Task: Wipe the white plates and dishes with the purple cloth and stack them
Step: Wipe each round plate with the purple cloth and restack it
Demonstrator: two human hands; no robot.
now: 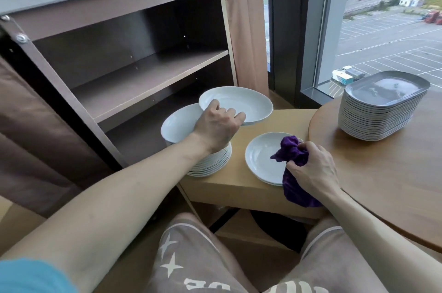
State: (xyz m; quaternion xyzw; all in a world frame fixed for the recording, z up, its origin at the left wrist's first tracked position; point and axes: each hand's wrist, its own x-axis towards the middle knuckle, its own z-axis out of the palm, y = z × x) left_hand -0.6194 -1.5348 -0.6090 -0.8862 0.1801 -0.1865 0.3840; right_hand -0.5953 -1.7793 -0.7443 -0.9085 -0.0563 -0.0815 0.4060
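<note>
L hand [216, 125] gripped plate [241, 101] by near rim, face up, roughly level; its arm hid much of stack [211, 163]. R hand [311, 168] clutched purple cloth [290, 149].

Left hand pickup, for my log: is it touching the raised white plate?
Touching. Head view: the left hand grips the raised white plate, fingers curled over its rim.

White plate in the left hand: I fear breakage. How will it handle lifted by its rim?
The white plate looks stiff and ceramic, so probably chips if dropped. Its glossy surface is likely slippery, and the left hand grips only the near rim, so it may tilt.
</note>
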